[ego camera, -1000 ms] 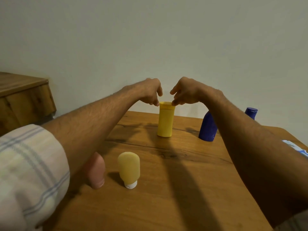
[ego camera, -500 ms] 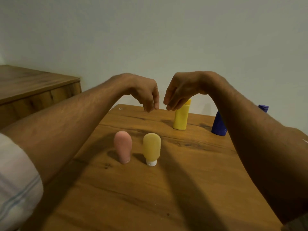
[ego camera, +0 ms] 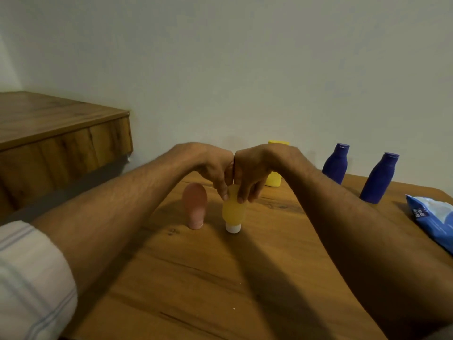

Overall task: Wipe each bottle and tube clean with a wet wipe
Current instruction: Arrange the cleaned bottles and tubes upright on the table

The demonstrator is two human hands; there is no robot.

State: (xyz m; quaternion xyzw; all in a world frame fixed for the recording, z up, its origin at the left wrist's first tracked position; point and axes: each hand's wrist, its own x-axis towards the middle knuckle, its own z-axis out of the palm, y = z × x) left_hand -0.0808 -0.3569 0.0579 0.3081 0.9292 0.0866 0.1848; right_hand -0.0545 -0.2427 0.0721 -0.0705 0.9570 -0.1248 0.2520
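- Wipes pack [ego camera: 434, 219], right table edge: white print, too blurred to read.
- My left hand [ego camera: 215, 173] and right hand [ego camera: 252, 173] pinch the top of the yellow tube [ego camera: 234, 212] with curled fingertips. It stands cap-down mid-table, beside the pink tube [ego camera: 195, 204].
- Half a second ago: both hands hung empty, higher.

My yellow tube [ego camera: 233, 209] stands on its white cap on the table [ego camera: 220, 278]. My left hand [ego camera: 210, 168] and right hand [ego camera: 252, 170] pinch its top. The pink tube [ego camera: 195, 204] stands just beside it, to the left. The yellow bottle [ego camera: 274, 179] stands behind my right hand. 2 bottles stand upright further right: the near blue bottle [ego camera: 379, 177] and the far blue bottle [ego camera: 335, 164]. The blue wipes pack [ego camera: 434, 217] lies at the right edge.
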